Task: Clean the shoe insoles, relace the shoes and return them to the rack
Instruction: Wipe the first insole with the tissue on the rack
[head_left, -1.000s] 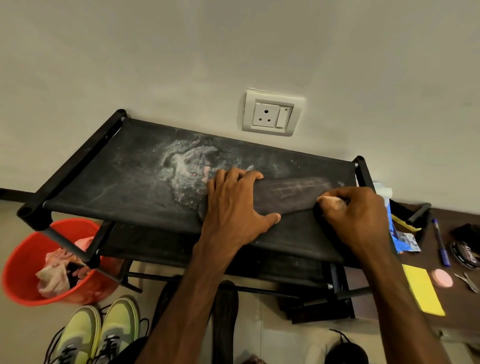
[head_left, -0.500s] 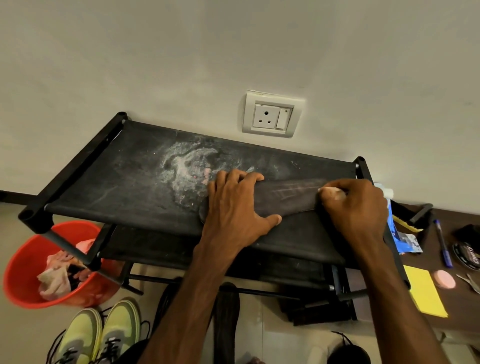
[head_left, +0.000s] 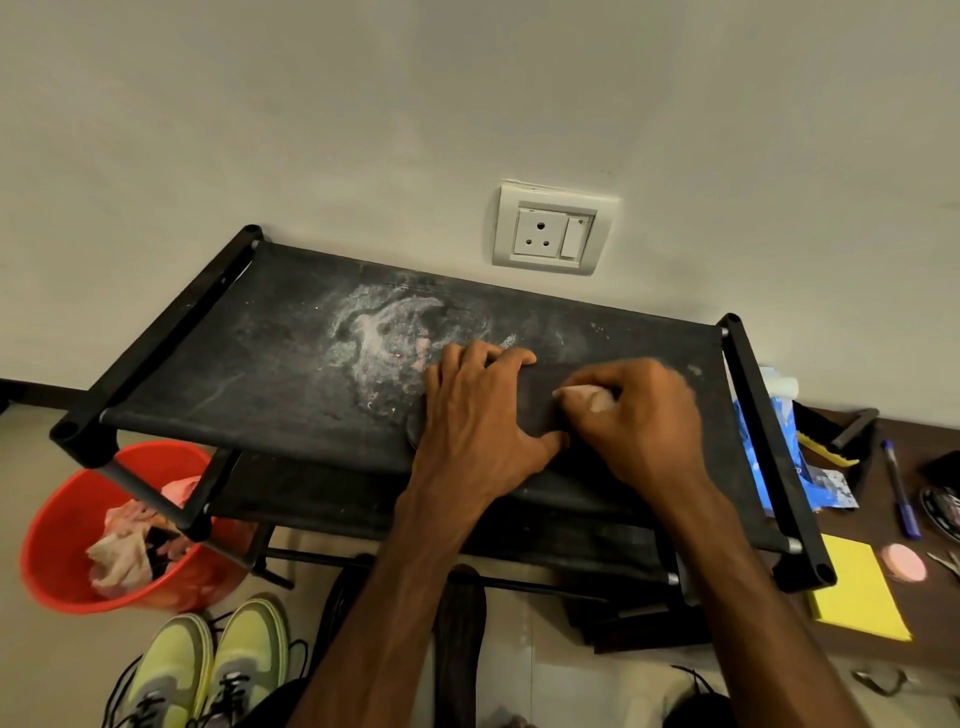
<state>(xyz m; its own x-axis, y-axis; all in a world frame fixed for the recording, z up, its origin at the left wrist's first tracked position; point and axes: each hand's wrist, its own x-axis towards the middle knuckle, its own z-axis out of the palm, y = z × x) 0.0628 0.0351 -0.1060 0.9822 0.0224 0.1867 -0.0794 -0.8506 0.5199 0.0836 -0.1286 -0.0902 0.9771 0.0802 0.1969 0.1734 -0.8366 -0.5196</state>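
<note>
A dark insole (head_left: 537, 402) lies flat on the top shelf of the black shoe rack (head_left: 291, 374), mostly covered by my hands. My left hand (head_left: 478, 410) presses down on its left part with fingers spread over the far edge. My right hand (head_left: 639, 415) grips a small pale wad of cloth (head_left: 584, 397) and holds it against the insole's middle, right beside the left hand. A pair of lime-green sneakers (head_left: 202, 670) with black laces stands on the floor at the lower left.
A white powdery stain (head_left: 384, 338) marks the shelf fabric. A red bucket (head_left: 67, 561) with rags stands under the rack's left end. To the right lie a blue packet (head_left: 779, 457), a pen (head_left: 901, 493), a yellow pad (head_left: 852, 592) and a pink disc (head_left: 904, 564). A wall socket (head_left: 553, 228) sits above.
My right hand with the cloth has slid leftward along the insole, from its right end to beside the left hand. The left hand has stayed pressed in place.
</note>
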